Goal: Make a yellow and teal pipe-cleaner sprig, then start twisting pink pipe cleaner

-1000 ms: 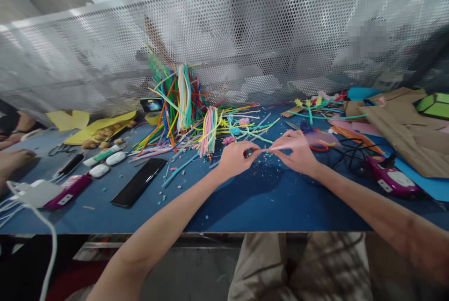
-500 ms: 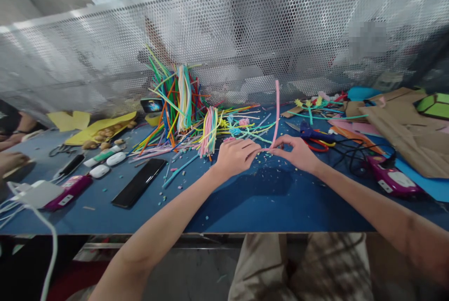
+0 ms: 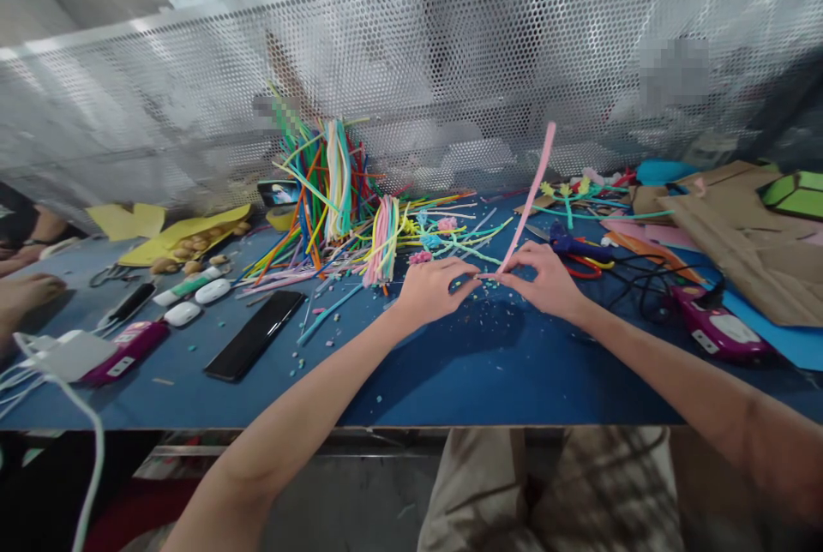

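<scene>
A pink pipe cleaner (image 3: 535, 189) rises from between my hands, its long free part leaning up and to the right. My left hand (image 3: 437, 286) pinches its short lower end between thumb and fingertips. Close beside it, my right hand (image 3: 543, 279) grips the pipe cleaner at the bend. Just behind my hands lie small pink and blue pipe-cleaner flowers (image 3: 429, 238) with green stems. A bundle of pastel pipe cleaners (image 3: 384, 242) lies to the left of them, in front of a large multicoloured heap (image 3: 315, 192).
Scissors and pliers with blue and red handles (image 3: 566, 245) lie right of my hands, near brown cardboard (image 3: 752, 235) and a purple power strip (image 3: 723, 325). Leftward are a black phone (image 3: 255, 336), white earbud-like cases (image 3: 183, 314) and yellow paper (image 3: 186, 237). Another person's hand (image 3: 29, 299) is at far left.
The pink pipe cleaner's free part has tilted from nearly upright to leaning right. My left fingers have opened into a rounder pinch. The other person's hand shifted slightly.
</scene>
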The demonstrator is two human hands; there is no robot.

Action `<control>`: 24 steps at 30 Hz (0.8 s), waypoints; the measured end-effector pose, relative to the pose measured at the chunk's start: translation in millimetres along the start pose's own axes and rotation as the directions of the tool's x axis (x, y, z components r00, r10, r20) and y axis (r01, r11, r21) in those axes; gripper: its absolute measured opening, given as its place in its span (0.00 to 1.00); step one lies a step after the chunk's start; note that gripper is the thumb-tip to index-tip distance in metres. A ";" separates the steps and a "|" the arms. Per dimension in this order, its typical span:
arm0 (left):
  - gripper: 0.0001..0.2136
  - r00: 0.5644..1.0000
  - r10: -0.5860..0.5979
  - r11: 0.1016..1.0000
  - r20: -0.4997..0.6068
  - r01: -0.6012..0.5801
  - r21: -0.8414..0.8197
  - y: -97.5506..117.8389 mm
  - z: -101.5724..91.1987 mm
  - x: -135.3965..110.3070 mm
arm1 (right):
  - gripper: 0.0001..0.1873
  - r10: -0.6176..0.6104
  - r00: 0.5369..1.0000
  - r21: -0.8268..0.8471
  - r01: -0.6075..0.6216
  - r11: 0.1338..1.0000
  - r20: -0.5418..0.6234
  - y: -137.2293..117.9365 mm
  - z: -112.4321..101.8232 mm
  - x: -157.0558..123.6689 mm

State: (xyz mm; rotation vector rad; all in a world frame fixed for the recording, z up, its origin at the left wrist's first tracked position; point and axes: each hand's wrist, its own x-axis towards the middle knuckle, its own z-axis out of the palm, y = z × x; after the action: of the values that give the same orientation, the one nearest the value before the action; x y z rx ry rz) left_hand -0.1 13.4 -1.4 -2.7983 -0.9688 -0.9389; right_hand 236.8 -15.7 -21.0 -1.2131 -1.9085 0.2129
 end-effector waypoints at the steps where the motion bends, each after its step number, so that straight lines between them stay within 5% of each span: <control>1: 0.12 0.999 0.035 0.999 -0.026 -0.035 0.034 -2.0 1.4 -0.6 | 0.12 0.072 0.997 0.072 -0.073 0.995 0.023 0.4 2.4 0.3; 5: 0.11 0.982 0.176 0.980 -0.066 -0.168 0.108 -9.8 4.2 -1.2 | 0.11 0.211 0.967 0.281 -0.245 0.928 0.145 -1.6 3.5 1.5; 10: 0.10 0.972 0.213 0.973 -0.094 -0.203 0.110 -8.9 2.0 -0.9 | 0.12 0.170 0.967 0.330 -0.225 0.917 0.187 -5.9 -0.7 1.8; 18: 0.11 0.998 -0.047 0.992 0.047 0.052 -0.119 1.9 -6.3 2.0 | 0.11 -0.044 0.997 0.183 0.031 0.983 0.065 0.8 -5.6 1.1; 24: 0.15 0.959 -0.115 0.944 0.260 0.187 -0.270 -0.6 -5.5 5.0 | 0.08 -0.363 0.928 -0.140 0.372 0.918 0.086 -0.1 -19.4 1.3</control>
State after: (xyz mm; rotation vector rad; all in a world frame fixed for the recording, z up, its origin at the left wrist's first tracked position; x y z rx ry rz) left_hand -0.2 15.5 5.8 -3.1857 -1.1800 -0.8312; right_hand 250.5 -20.1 -7.9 -0.9263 -2.1960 -0.1038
